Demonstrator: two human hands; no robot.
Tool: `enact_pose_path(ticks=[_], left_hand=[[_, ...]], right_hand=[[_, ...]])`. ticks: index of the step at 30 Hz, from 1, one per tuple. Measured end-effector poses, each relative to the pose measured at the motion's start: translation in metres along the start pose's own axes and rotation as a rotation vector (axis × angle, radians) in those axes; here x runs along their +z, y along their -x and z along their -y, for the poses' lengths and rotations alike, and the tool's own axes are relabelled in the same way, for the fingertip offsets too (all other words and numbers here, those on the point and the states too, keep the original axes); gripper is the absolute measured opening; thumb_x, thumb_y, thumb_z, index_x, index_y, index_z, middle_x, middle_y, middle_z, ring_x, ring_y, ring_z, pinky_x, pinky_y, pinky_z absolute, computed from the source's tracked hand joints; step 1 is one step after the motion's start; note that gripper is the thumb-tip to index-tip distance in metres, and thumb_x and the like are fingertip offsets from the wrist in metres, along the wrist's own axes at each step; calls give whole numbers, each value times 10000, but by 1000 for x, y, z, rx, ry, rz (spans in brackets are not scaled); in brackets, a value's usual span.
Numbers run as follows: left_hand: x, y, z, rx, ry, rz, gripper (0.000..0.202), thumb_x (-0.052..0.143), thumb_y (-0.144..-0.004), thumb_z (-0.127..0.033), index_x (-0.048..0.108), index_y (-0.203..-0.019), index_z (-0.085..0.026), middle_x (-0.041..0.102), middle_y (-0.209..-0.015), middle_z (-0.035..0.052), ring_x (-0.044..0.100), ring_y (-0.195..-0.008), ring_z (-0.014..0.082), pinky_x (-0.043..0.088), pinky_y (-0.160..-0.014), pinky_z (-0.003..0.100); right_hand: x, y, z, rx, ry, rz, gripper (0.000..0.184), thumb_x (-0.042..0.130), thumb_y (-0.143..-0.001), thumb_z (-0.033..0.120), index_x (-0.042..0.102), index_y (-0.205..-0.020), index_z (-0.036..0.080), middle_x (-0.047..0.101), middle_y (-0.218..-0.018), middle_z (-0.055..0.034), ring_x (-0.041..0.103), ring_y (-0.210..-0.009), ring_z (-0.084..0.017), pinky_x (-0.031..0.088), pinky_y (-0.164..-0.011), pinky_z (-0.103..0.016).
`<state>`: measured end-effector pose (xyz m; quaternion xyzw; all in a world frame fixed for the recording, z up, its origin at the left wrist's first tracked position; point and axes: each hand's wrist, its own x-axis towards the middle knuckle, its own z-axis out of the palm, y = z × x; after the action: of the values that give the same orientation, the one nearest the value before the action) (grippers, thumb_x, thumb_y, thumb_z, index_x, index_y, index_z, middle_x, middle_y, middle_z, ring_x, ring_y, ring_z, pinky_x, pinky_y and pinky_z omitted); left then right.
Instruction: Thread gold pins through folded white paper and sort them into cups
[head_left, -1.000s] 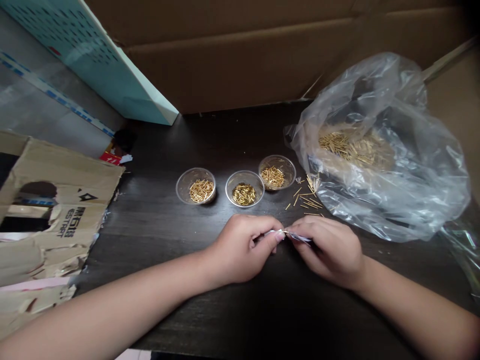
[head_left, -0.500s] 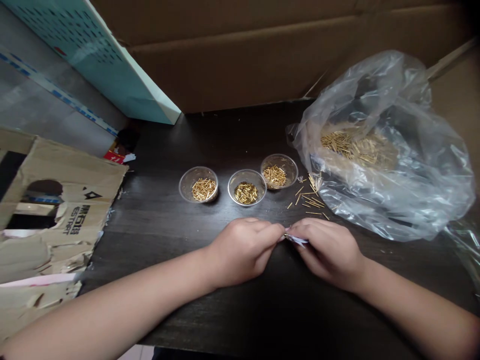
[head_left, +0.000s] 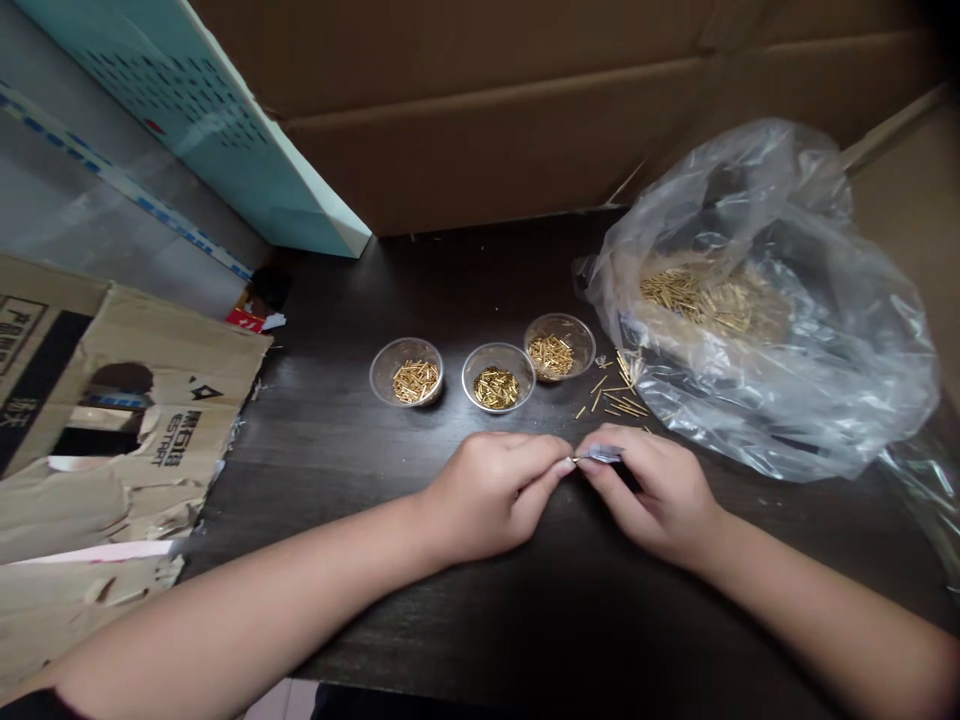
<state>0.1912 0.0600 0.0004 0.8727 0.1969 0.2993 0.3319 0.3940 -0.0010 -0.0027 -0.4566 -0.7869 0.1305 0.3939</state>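
Note:
My left hand [head_left: 495, 495] pinches a short gold-coloured pin [head_left: 577, 460] between thumb and forefinger; most of it is hidden. Close beside it, my right hand [head_left: 660, 495] is closed on a small, flat, silvery-white piece [head_left: 603, 454] whose kind I cannot make out. Fingertips of both hands nearly meet around the pin. Beyond them stand three clear plastic cups: a left cup [head_left: 380, 375], a middle cup [head_left: 469, 385] and a right cup [head_left: 583, 340], each with small gold-coloured pieces inside. Loose gold pins [head_left: 626, 404] lie just past my right hand.
A clear plastic bag [head_left: 840, 400] holding many gold pins [head_left: 690, 295] lies at the right on the dark table [head_left: 337, 460]. A cardboard wall [head_left: 487, 130] closes off the back. Torn cardboard [head_left: 161, 385] and a light-blue panel [head_left: 300, 200] stand at the left.
My right hand has turned slightly, its fingers opening apart a little, so the silvery piece and the pin show more clearly. The view has shifted slightly; the cups keep their places.

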Motion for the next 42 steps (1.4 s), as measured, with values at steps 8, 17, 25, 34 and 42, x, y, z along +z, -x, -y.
enact_pose_path(ticks=[8,17,25,34,42], left_hand=[[1,2,-2,-31,66,-17,134,555,-960,-143,669,-1018,-102,712,-875,45,638,-730,107,489,-691,217],[1,-2,-7,-156,225,6,132,548,-976,-167,670,-980,-117,685,-824,15,625,-744,86,476,-725,194],[0,-4,-10,-383,473,67,224,535,-999,-270,665,-895,-119,658,-741,16,600,-703,100,466,-711,225],[1,-4,-8,-466,594,116,281,546,-1001,-354,668,-929,-111,662,-755,30,575,-690,104,438,-660,228],[2,-3,-7,-477,603,136,289,533,-1007,-356,663,-940,-106,661,-761,35,571,-698,102,425,-657,223]], right_hand=[[0,-1,-3,-11,-41,9,48,558,-958,124,572,-961,170,668,-818,-36,638,-696,-133,529,-639,-244],[-2,-4,2,-1,-148,-82,85,594,-917,83,614,-934,165,685,-778,-41,654,-680,-134,549,-624,-250],[-2,-4,2,-1,-127,-89,90,598,-915,85,608,-921,174,690,-758,-43,660,-653,-141,552,-601,-261],[-1,-2,2,-18,-132,-86,118,607,-899,56,596,-939,167,684,-773,-39,659,-670,-131,547,-613,-248],[0,-1,2,-53,-77,-95,140,606,-892,48,587,-963,167,691,-795,-36,673,-698,-133,554,-648,-245]])
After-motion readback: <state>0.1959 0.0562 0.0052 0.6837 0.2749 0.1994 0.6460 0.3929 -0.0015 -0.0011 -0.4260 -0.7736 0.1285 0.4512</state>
